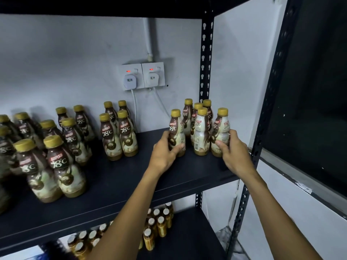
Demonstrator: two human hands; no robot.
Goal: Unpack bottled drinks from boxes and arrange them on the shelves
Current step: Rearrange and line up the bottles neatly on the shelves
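Note:
Several brown-and-cream coffee bottles with gold caps stand on a dark shelf board (120,184). At the right end is a tight cluster. My left hand (165,152) grips the cluster's front-left bottle (176,128) around its lower body. My right hand (232,152) grips the front-right bottle (221,126) the same way. Both bottles stand upright on the board. Between them stands another bottle (201,132) with its back label facing me, and more behind. A group of bottles (118,132) stands mid-shelf, and a larger group (56,162) fills the left.
A black perforated shelf post (206,59) rises behind the cluster and another post (270,102) at the front right. Two wall sockets (142,76) with plugs and hanging cables sit behind the shelf. The lower shelf holds several small amber bottles (159,222).

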